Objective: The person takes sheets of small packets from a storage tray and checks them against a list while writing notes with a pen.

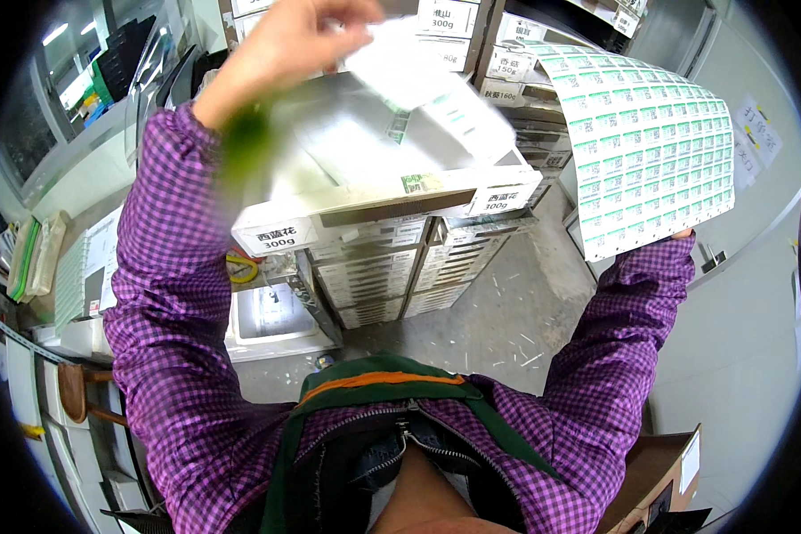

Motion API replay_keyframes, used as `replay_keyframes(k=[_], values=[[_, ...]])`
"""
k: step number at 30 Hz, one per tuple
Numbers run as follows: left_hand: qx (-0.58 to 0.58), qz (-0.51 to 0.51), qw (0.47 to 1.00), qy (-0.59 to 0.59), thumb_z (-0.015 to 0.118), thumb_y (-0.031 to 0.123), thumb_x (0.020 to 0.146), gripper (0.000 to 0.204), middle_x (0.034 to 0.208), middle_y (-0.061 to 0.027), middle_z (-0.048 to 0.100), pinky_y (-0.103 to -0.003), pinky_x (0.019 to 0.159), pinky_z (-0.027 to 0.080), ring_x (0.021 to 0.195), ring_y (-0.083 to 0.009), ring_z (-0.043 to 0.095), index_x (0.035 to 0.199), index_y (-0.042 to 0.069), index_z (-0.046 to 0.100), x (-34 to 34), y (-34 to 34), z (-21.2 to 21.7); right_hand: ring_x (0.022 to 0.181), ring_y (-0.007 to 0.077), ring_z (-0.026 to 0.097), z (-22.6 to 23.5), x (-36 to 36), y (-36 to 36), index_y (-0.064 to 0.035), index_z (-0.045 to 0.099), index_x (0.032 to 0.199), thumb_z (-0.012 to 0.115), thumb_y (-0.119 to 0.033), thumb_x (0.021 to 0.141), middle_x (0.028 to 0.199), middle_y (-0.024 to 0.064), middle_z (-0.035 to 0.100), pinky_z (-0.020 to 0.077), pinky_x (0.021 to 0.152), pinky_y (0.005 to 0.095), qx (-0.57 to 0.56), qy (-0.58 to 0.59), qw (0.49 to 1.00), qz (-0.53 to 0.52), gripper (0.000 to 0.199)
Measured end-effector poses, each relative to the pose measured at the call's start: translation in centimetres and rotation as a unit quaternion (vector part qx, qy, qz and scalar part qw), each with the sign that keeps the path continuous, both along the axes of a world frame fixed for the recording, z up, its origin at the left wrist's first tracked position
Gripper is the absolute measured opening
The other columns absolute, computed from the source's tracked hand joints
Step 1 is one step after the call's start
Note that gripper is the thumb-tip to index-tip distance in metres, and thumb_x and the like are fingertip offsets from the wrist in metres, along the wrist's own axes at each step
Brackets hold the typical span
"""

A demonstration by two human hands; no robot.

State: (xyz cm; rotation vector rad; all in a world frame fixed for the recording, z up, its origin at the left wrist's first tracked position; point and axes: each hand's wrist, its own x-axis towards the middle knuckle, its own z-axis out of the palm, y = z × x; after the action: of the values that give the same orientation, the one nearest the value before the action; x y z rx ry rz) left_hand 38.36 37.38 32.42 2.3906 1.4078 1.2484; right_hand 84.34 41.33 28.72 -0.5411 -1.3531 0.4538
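On the right, a curved white sheet of labels (645,147) with green print in rows is held up by my right hand (683,234). That hand is mostly hidden behind the sheet; only a bit of it shows at the lower edge. My left hand (307,40) is raised over a white drawer (365,200), with its fingers bent and smeared by motion. Bright white paper (409,67) lies by its fingertips; whether they grip it is unclear. Inside the drawer are white sheets and a small green-printed piece (398,125). A blurred green thing (251,133) hangs by my left wrist.
Beneath the drawer stand stacked, labelled drawers (365,276). More labelled drawers (449,22) fill the shelves behind. A white bin (276,316) and a yellow roll (240,268) are at left. Paper scraps lie on the grey floor (498,329); a pale door (730,329) is at right.
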Motion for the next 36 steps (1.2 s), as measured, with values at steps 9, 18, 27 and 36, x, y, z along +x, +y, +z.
replay_keyframes(k=[9, 18, 27, 36], values=[[-0.003, -0.054, 0.99, 0.131, 0.078, 0.021, 0.082, 0.046, 0.126, -0.0183, 0.067, -0.041, 0.102, 0.05, 0.116, -0.0318, 0.065, 0.123, 0.002, 0.069, -2.3, -5.6, -1.8, 0.087, 0.0221, 0.07, -0.9, 0.1, -0.5, -0.0002, 0.07, 0.109, 0.07, -0.013, 0.091, 0.102, 0.0122, 0.072, 0.0544, 0.08, 0.0319, -0.034, -0.01, 0.999, -0.005, 0.022], [0.065, -0.052, 0.988, 0.129, 0.079, 0.008, 0.074, 0.046, 0.119, -0.0115, 0.069, -0.039, 0.085, 0.053, 0.101, -0.0313, 0.066, 0.119, 0.006, 0.069, -2.8, -18.0, -3.7, 0.086, 0.0231, 0.07, -3.2, -0.2, -0.2, -0.0005, 0.07, 0.109, 0.07, -0.014, 0.091, 0.101, 0.0126, 0.072, 0.0544, 0.08, 0.0328, -0.088, -0.009, 0.996, 0.007, 0.022], [0.178, 0.039, 0.979, 0.091, 0.077, 0.009, 0.08, 0.035, 0.115, -0.0081, 0.071, -0.039, 0.091, 0.053, 0.106, -0.0274, 0.067, 0.114, 0.01, 0.071, -5.8, -9.6, -5.7, 0.085, 0.0241, 0.07, -5.2, 1.1, -1.6, -0.0009, 0.07, 0.109, 0.069, -0.014, 0.091, 0.1, 0.0131, 0.073, 0.0544, 0.079, 0.0336, -0.12, -0.013, 0.993, -0.005, 0.022], [0.268, 0.183, 0.94, 0.103, 0.08, 0.013, 0.079, 0.028, 0.108, -0.0018, 0.072, -0.038, 0.092, 0.046, 0.103, -0.0234, 0.064, 0.107, 0.013, 0.075, -6.8, -2.0, -8.2, 0.084, 0.0251, 0.07, -8.0, 4.1, -2.6, -0.0013, 0.07, 0.109, 0.068, -0.015, 0.091, 0.1, 0.0135, 0.073, 0.0545, 0.078, 0.0344, -0.155, -0.005, 0.988, -0.02, 0.022]])
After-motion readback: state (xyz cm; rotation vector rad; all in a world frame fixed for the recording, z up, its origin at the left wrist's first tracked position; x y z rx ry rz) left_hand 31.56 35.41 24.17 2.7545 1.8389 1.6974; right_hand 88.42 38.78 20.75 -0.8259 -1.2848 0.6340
